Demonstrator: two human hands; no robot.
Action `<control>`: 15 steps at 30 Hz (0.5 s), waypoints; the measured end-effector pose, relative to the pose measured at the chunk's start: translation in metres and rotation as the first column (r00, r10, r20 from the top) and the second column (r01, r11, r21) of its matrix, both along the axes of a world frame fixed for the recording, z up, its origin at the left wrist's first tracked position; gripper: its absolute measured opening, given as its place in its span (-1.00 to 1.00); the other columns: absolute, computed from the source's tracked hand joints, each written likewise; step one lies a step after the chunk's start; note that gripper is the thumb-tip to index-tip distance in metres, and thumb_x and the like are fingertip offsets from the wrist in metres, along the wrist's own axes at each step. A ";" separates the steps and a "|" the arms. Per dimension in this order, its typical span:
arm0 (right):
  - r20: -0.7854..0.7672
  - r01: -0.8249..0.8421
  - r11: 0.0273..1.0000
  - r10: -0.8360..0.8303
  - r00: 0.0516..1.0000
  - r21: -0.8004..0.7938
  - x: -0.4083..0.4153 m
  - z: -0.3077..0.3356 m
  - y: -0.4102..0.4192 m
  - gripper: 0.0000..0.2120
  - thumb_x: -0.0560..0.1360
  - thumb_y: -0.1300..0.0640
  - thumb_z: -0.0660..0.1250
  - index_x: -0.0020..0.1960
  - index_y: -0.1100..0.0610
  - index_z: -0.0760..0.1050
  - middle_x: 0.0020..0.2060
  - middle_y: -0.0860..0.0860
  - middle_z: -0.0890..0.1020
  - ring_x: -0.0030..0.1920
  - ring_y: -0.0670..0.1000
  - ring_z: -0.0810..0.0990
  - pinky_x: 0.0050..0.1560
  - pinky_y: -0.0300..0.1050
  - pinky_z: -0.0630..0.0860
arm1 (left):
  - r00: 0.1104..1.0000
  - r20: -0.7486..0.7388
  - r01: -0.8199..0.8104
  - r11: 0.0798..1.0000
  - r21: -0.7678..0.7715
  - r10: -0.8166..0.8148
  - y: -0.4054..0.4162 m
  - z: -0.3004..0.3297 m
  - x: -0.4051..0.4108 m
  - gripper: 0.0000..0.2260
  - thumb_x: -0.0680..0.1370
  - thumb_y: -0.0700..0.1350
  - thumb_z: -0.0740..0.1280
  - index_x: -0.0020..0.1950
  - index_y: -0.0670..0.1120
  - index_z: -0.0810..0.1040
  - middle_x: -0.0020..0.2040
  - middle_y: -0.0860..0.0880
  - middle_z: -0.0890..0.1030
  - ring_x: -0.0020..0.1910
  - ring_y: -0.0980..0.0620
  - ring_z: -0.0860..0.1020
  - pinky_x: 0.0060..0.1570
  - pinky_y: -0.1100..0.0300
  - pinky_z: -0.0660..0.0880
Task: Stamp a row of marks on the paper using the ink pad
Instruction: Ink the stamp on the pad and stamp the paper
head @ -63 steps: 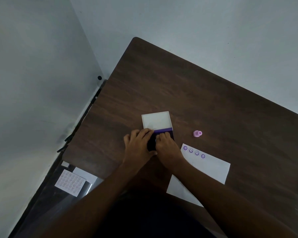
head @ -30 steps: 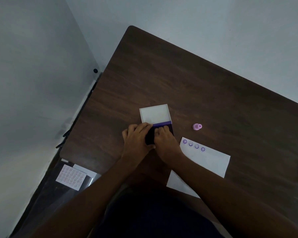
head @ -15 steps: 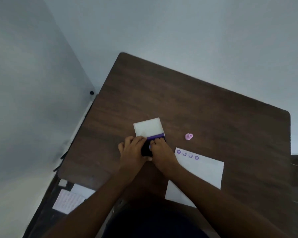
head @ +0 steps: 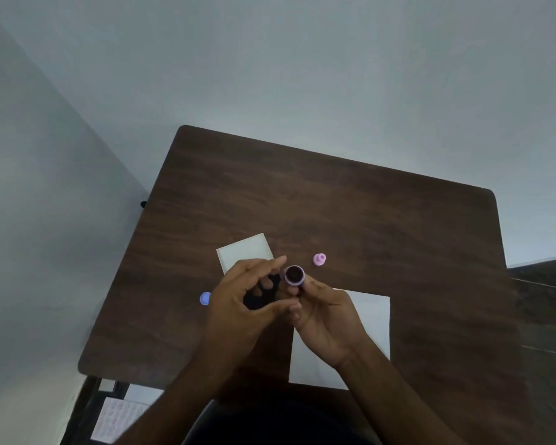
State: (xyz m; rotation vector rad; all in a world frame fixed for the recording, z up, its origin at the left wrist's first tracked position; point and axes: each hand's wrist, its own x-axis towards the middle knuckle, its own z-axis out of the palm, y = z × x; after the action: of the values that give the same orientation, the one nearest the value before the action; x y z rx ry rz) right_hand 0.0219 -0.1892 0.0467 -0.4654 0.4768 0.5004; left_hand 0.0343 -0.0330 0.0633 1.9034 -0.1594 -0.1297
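My right hand (head: 325, 319) is shut on a small round purple stamp (head: 294, 274), held above the table with its dark inked face turned up. My left hand (head: 244, 300) curls beside it with fingers apart, the index fingertip close to the stamp. Through its fingers shows the dark ink pad (head: 260, 293) on the table. The pad's white lid (head: 243, 252) lies open behind it. The white paper (head: 371, 319) lies to the right, partly under my right hand, which hides the stamped row.
A pink stamp cap (head: 319, 259) stands on the brown table (head: 334, 203) behind the paper. A small blue round piece (head: 205, 298) lies left of my left hand. A white sheet of stickers (head: 119, 419) lies on the floor at lower left.
Both hands have lifted off the ink pad. My right hand now holds a round stamp face up. A blue round piece has appeared left of my left hand. The view tilted up.
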 end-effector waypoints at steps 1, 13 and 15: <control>0.022 0.005 0.999 -0.006 1.000 0.043 -0.001 0.003 -0.001 -0.68 0.55 0.22 0.20 0.26 0.32 0.45 -0.09 0.18 0.52 -0.14 0.03 0.46 -0.18 -0.19 0.53 | 1.000 0.024 0.006 1.000 -0.005 -0.006 -0.005 0.005 -0.001 -0.50 0.28 0.01 0.54 0.21 0.05 0.56 0.06 0.15 0.58 0.07 0.16 0.54 0.01 0.49 0.43; 0.036 0.111 0.992 -0.113 0.993 0.054 -0.018 -0.013 -0.026 -0.55 0.50 0.19 0.33 0.35 0.29 0.36 0.31 0.28 0.40 0.28 0.22 0.05 0.44 0.09 0.00 | 0.993 0.056 0.098 0.992 0.083 -0.103 -0.043 0.018 0.007 -0.66 0.34 0.13 0.45 0.09 0.18 0.55 0.02 0.21 0.55 0.08 0.30 0.51 0.05 0.52 0.39; 0.079 0.107 0.994 -0.108 0.991 0.020 -0.019 -0.014 -0.033 -0.56 0.48 0.15 0.37 0.32 0.25 0.41 0.29 0.24 0.45 0.24 0.23 0.17 0.38 0.06 0.11 | 0.991 0.014 0.134 0.986 0.100 -0.136 -0.050 0.018 0.009 -0.67 0.35 0.12 0.42 0.09 0.22 0.50 0.03 0.26 0.52 0.08 0.42 0.45 0.04 0.59 0.34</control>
State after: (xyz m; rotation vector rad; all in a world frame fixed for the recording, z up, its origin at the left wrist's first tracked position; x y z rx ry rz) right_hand 0.0034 -0.2223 0.0322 -0.4403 0.4178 0.3799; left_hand 0.0431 -0.0828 0.0809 1.9932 -0.3012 -0.2127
